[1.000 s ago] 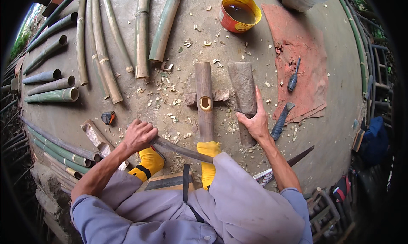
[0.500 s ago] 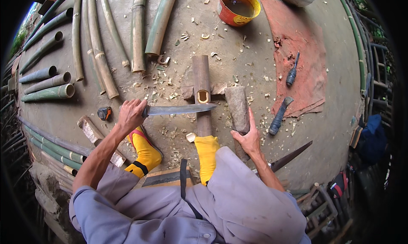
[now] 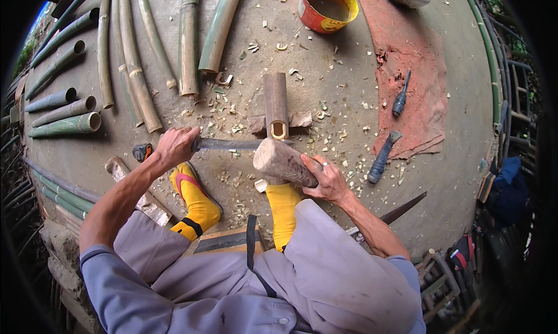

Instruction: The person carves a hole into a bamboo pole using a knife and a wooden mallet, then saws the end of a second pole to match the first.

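Note:
My left hand [image 3: 177, 147] is closed round the handle of a long knife [image 3: 229, 144]. Its blade points right and lies across a brown bamboo tube [image 3: 275, 98], just on my side of a hole cut in the tube wall. In my right hand [image 3: 327, 180] is a thick wooden mallet [image 3: 285, 161], tilted left, its head over the far end of the blade. The mallet hides the blade tip; whether the two touch, I cannot tell. A wooden block [image 3: 300, 119] lies under the tube. My right foot in a yellow sock [image 3: 283, 212] rests at the tube's near end.
Bamboo poles [image 3: 189, 49] lie at the far left. A red-yellow bucket [image 3: 327, 11] of murky liquid stands beyond. On the right are a red cloth [image 3: 415, 55], a screwdriver-like tool [image 3: 401, 98], a wrapped-handle tool [image 3: 383, 156] and a saw [image 3: 407, 209]. A tape measure [image 3: 141, 152] lies left.
The mallet has been lifted from upright beside the tube and swung left over the blade by my right hand. My left hand has shifted slightly left and up with the knife.

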Demonstrator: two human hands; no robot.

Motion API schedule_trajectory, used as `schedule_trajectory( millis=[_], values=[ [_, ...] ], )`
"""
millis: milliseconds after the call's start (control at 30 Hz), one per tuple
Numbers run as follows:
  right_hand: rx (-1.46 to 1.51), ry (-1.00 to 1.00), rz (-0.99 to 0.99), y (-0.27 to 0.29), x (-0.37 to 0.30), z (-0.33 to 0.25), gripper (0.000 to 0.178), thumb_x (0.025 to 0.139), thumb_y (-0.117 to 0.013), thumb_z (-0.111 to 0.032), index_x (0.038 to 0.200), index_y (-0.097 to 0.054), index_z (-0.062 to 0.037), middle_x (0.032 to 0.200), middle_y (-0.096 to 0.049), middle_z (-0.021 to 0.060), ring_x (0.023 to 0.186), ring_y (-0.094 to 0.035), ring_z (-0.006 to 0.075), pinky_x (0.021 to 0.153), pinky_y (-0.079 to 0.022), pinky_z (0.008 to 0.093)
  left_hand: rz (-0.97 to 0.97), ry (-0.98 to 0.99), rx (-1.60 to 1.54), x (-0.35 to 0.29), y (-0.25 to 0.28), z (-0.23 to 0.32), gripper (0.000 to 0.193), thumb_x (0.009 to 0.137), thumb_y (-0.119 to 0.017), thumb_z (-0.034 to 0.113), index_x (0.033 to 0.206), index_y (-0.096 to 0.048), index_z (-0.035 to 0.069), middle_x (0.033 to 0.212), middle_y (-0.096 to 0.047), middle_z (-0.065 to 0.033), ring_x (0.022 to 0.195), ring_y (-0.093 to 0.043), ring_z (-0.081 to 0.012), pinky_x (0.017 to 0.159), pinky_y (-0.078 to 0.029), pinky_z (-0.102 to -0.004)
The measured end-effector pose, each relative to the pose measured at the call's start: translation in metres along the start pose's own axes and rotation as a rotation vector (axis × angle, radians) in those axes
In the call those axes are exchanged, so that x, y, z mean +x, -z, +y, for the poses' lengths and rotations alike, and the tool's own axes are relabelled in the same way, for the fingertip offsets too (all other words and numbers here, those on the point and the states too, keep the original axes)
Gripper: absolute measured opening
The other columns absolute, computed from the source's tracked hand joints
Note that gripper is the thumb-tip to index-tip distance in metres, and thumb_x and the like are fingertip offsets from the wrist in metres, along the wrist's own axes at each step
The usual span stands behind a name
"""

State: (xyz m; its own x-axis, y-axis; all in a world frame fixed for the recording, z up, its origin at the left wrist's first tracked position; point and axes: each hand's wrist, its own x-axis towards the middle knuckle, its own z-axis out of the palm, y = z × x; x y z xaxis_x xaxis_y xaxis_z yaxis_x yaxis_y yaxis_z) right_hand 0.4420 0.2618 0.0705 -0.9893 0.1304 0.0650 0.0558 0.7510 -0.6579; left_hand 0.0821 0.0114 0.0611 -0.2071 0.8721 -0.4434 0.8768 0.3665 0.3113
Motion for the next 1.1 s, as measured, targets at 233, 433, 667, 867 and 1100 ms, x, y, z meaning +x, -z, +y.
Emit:
schedule_trajectory(
  millis=[233, 433, 667, 867, 1100],
  values=[
    [-0.028, 0.357, 0.020, -0.009, 0.014, 0.015, 0.082, 0.066, -0.076, -0.030, 0.141, -0.043, -0.0285, 0.104, -0.057, 0.0174, 0.090, -0.061, 0.0322, 0.078, -0.053, 0.0408, 0.047, -0.031, 0.076, -0.002, -0.007, -0.003, 0.023, 0.071, -0.063, 0.008, 0.089, -0.048, 0.006, 0.078, -0.059, -0.0131, 0.077, -0.060, -0.0330, 0.068, -0.047, -0.0436],
    [0.033, 0.252, -0.093, -0.003, 0.019, -0.007, 0.074, 0.071, -0.072, -0.029, 0.140, -0.045, -0.0289, 0.108, -0.056, 0.0167, 0.087, -0.062, 0.0310, 0.075, -0.054, 0.0400, 0.072, -0.023, 0.113, -0.001, -0.012, -0.002, 0.024, 0.072, -0.064, 0.008, 0.091, -0.049, 0.006, 0.081, -0.058, -0.0115, 0.080, -0.060, -0.0311, 0.071, -0.046, -0.0418],
    [0.007, 0.088, -0.144, 0.000, 0.040, -0.009, 0.098, 0.057, -0.081, -0.031, 0.144, -0.038, -0.0278, 0.106, -0.054, 0.0194, 0.087, -0.060, 0.0338, 0.077, -0.052, 0.0401, 0.099, -0.001, 0.124, -0.003, -0.016, -0.002, 0.026, 0.069, -0.064, 0.005, 0.092, -0.050, 0.007, 0.082, -0.058, -0.0102, 0.083, -0.060, -0.0294, 0.072, -0.045, -0.0408],
    [-0.132, 0.042, -0.109, 0.001, 0.055, 0.013, 0.093, 0.059, -0.081, -0.031, 0.143, -0.039, -0.0302, 0.107, -0.057, 0.0195, 0.088, -0.062, 0.0335, 0.074, -0.054, 0.0419, 0.084, -0.001, 0.150, -0.002, -0.012, 0.003, 0.023, 0.073, -0.060, 0.006, 0.094, -0.051, 0.007, 0.085, -0.060, -0.0106, 0.085, -0.062, -0.0282, 0.072, -0.046, -0.0408],
    [-0.117, 0.146, -0.059, 0.000, 0.040, 0.006, 0.102, 0.058, -0.082, -0.031, 0.147, -0.033, -0.0280, 0.110, -0.056, 0.0227, 0.090, -0.062, 0.0364, 0.078, -0.054, 0.0436, 0.190, 0.013, 0.144, -0.001, -0.016, 0.003, 0.025, 0.065, -0.066, 0.005, 0.086, -0.052, 0.007, 0.077, -0.059, -0.0101, 0.077, -0.061, -0.0272, 0.067, -0.046, -0.0394]
  ],
)
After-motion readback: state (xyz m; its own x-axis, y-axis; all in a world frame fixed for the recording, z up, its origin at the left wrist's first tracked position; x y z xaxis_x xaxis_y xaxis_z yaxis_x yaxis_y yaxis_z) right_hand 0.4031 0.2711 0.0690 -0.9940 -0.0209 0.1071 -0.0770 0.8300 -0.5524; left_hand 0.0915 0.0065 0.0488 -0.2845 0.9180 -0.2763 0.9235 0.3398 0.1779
